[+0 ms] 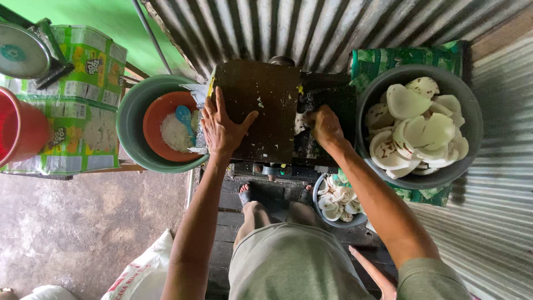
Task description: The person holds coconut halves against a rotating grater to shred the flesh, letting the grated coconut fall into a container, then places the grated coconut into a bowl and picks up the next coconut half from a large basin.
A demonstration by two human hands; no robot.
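head view: left hand (222, 129) lies flat, steadying the dark grater box (261, 111) at centre. right hand (325, 126) grips a coconut piece (300, 123), pressing it in.

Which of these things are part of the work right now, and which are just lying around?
In use:
left hand flat on grater box
right hand pressing a coconut piece into it
grey basin of coconut pieces
orange bowl of gratings

Lying about:
scale
red bucket
green cartons
white sack
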